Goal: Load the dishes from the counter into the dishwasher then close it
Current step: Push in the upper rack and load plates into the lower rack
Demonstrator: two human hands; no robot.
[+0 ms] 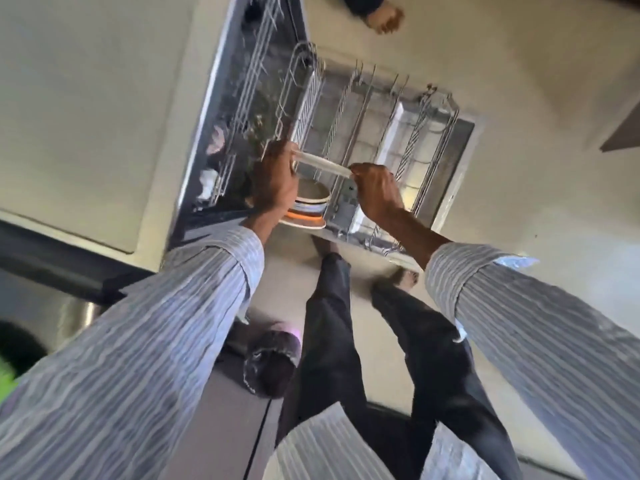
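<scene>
I look steeply down at an open dishwasher (207, 143) with its lower wire rack (398, 133) pulled out over the lowered door. Both hands hold one white plate (320, 164) seen edge-on above the rack. My left hand (273, 178) grips its left rim and my right hand (375, 188) pinches its right rim. Just below the plate, at the rack's near left corner, lies a stack of plates and a bowl (308, 206), one with an orange rim. The picture is blurred.
Another person's foot (384, 19) stands on the pale floor beyond the dishwasher. My own legs (332, 323) and feet are beside the door's near edge. A dark round object (272, 362) sits on the grey counter (221, 410) at lower left.
</scene>
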